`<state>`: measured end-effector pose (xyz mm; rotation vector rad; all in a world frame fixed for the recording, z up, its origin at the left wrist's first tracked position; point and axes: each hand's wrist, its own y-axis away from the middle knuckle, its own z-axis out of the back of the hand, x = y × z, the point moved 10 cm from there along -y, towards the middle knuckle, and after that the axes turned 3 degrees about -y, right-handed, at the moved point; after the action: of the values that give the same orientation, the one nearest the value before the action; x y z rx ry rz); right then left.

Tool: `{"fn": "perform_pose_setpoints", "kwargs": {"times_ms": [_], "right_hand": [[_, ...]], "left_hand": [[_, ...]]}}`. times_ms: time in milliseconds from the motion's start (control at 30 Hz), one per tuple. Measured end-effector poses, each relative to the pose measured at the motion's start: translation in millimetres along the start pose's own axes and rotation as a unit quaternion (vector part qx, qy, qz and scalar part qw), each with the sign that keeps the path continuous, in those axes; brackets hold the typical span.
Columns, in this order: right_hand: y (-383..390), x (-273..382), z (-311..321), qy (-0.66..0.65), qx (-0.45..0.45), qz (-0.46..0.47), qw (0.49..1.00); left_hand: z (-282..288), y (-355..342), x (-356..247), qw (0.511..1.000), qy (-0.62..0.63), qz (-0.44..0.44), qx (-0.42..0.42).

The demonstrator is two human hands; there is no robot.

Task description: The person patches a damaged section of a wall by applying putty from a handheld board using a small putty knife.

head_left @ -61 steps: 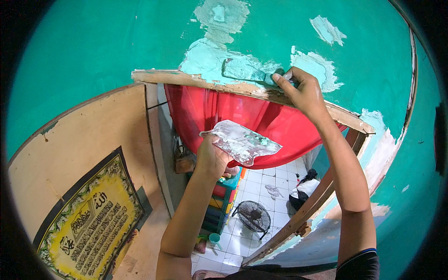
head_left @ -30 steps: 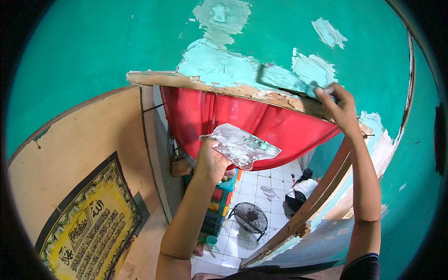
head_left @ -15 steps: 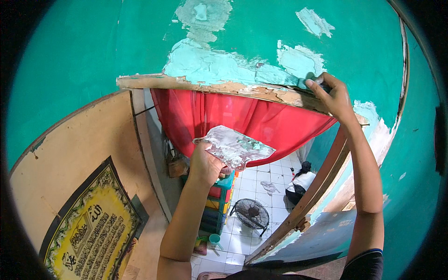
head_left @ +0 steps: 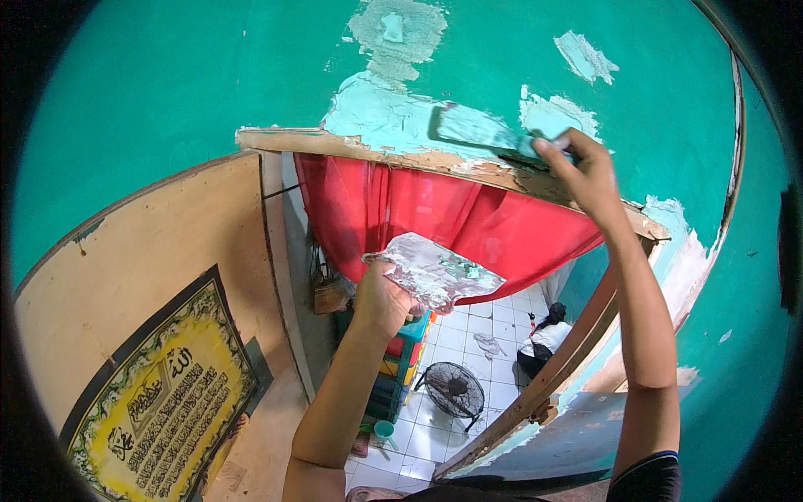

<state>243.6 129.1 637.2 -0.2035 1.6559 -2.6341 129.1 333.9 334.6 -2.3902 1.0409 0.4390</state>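
While our right hand [head_left: 585,171] grips the handle of a putty knife [head_left: 481,132], its wide blade lies flat against the green wall [head_left: 184,75] just above the wooden door lintel [head_left: 418,157], over a pale patch of fresh filler [head_left: 376,113]. We judge the step in hand to be spreading filler across the flaked area above the doorway. The blade's long axis runs roughly left to right along the lintel, tilting a little downward toward the right; its free edge points left and the handle points right into our closed fingers.

Our left hand [head_left: 381,297] is closed under a flat mortar board [head_left: 435,272], smeared grey-white with filler and held nearer to us, in front of the red curtain [head_left: 393,209] that hangs in the doorway. The board sits close to level, its longer side running left to right, and it stands well apart from the knife.

As a judgement, the next move calls for keeping the blade pressed flat and drawing it evenly along the lintel, then bringing it to the board for more filler, since bare patches show farther up [head_left: 397,29] and to the right [head_left: 585,54].

Below, through the doorway, we see a tiled floor [head_left: 468,335], a floor fan [head_left: 452,391] and a person crouching [head_left: 544,335]. A framed yellow panel [head_left: 155,402] hangs on the tan wall at left.
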Motion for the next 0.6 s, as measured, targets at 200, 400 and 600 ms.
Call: {"fn": "perform_pose_setpoints", "kwargs": {"times_ms": [200,400,600], "right_hand": [[-24,33,-46,0.029,0.007,0.017,0.999],[-17,12,-19,0.045,-0.015,0.026,0.999],[22,-25,54,0.051,-0.049,-0.029,0.997]], "left_hand": [[9,9,-2,0.999,0.037,-0.014,-0.034],[22,16,-12,0.996,0.061,-0.034,-0.052],[13,24,3,0.996,0.033,-0.045,-0.072]]}}
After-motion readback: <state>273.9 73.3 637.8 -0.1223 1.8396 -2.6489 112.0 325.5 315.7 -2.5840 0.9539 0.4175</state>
